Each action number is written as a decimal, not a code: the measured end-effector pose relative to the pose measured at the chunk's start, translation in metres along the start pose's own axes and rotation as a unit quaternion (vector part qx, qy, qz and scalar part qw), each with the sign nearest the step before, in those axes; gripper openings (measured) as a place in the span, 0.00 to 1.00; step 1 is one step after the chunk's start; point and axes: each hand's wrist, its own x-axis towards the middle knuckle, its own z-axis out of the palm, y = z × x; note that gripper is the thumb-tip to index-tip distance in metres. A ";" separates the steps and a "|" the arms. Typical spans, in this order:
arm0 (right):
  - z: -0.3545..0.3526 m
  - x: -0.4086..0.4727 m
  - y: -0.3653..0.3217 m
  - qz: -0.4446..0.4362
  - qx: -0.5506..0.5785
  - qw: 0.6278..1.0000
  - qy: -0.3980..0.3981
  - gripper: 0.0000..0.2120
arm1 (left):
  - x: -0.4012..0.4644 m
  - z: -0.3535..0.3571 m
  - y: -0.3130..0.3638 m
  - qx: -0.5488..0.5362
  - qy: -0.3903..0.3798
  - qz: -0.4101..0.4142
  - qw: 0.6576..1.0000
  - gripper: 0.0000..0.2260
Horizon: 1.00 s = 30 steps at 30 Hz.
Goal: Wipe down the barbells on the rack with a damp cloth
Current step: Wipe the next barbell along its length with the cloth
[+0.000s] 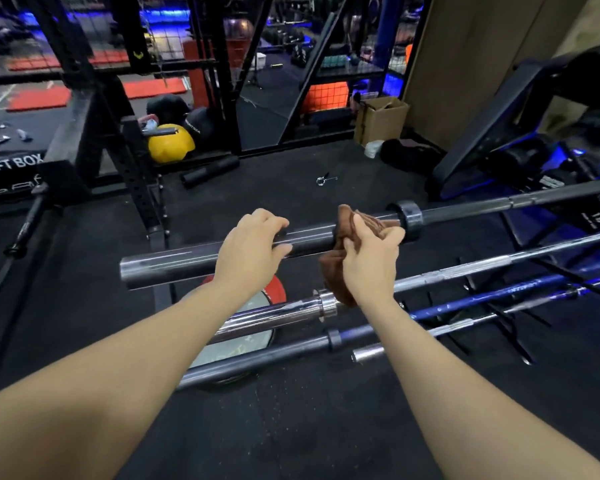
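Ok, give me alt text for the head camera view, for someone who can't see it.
Two bare hands work on the top barbell of a rack: the left hand grips its dark sleeve while the right hand wraps a brown cloth around it beside the collar. More barbells lie below, over a black gym floor.

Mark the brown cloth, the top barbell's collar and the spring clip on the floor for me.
brown cloth (333,271), head view, on the fold hanging below the bar.
collar (409,220), head view, on its dark outer face.
spring clip (323,180), head view, on its coil.
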 end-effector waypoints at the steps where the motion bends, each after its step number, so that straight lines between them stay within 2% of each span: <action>1: -0.005 0.007 0.006 0.004 0.002 1.000 0.006 0.20 | 0.004 0.004 0.007 0.020 -0.020 0.011 1.000 0.21; 3: -0.014 0.017 0.016 0.007 0.001 1.000 0.007 0.20 | 0.010 0.011 0.017 0.075 -0.050 0.011 0.996 0.25; 7: -0.018 0.021 0.028 -0.011 -0.004 1.000 0.011 0.20 | 0.017 0.010 0.020 0.144 -0.056 0.009 0.988 0.23; 14: -0.024 0.020 0.030 0.016 0.019 1.000 0.004 0.20 | 0.028 0.004 0.018 0.124 -0.088 0.026 0.988 0.22; 21: -0.002 -0.011 -0.006 -0.026 0.006 0.998 -0.050 0.20 | 0.039 -0.011 -0.004 0.009 -0.158 -0.010 0.987 0.19; 27: 0.025 -0.037 -0.041 -0.061 -0.024 0.994 -0.086 0.20 | 0.011 -0.029 -0.039 -0.011 -0.057 -0.046 0.997 0.13; 30: 0.036 -0.047 -0.060 -0.073 -0.048 0.990 -0.108 0.18 | -0.015 -0.044 -0.070 -0.010 0.008 -0.100 0.995 0.13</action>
